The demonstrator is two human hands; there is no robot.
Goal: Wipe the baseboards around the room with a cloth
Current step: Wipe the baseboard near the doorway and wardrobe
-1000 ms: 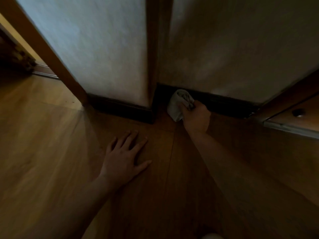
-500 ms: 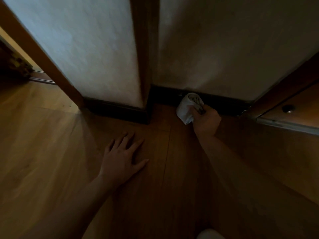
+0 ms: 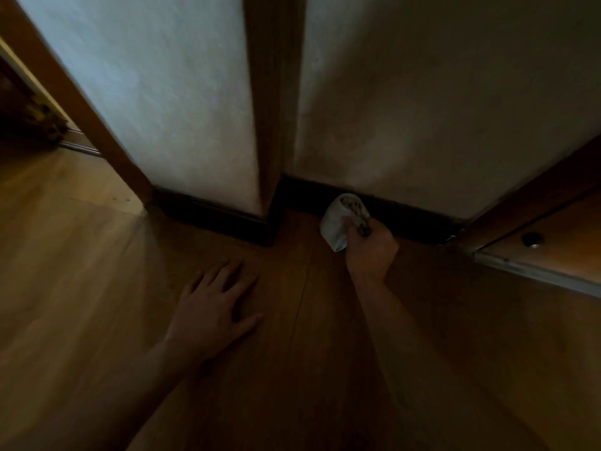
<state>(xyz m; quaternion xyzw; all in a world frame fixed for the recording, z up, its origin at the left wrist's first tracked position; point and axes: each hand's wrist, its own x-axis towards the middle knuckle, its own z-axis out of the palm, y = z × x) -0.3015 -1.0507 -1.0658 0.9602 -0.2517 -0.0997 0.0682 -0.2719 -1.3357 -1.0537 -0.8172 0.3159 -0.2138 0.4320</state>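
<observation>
A dark baseboard (image 3: pixel 419 211) runs along the foot of the pale wall on the right, and another stretch (image 3: pixel 211 214) runs under the left wall section. My right hand (image 3: pixel 370 252) is shut on a bunched white cloth (image 3: pixel 338 219) with a patterned edge, and the cloth presses against the right baseboard a little right of the wooden corner post (image 3: pixel 270 102). My left hand (image 3: pixel 214 307) lies flat on the wooden floor, fingers spread, holding nothing.
The wooden floor (image 3: pixel 97 271) stretches left toward an open doorway with a wooden frame (image 3: pixel 74 105). At the right a wooden sliding door with a round recessed pull (image 3: pixel 531 239) sits over a metal floor track (image 3: pixel 533 271).
My right hand has slid the cloth rightward along the baseboard, away from the corner post. My left hand has stayed planted on the floor.
</observation>
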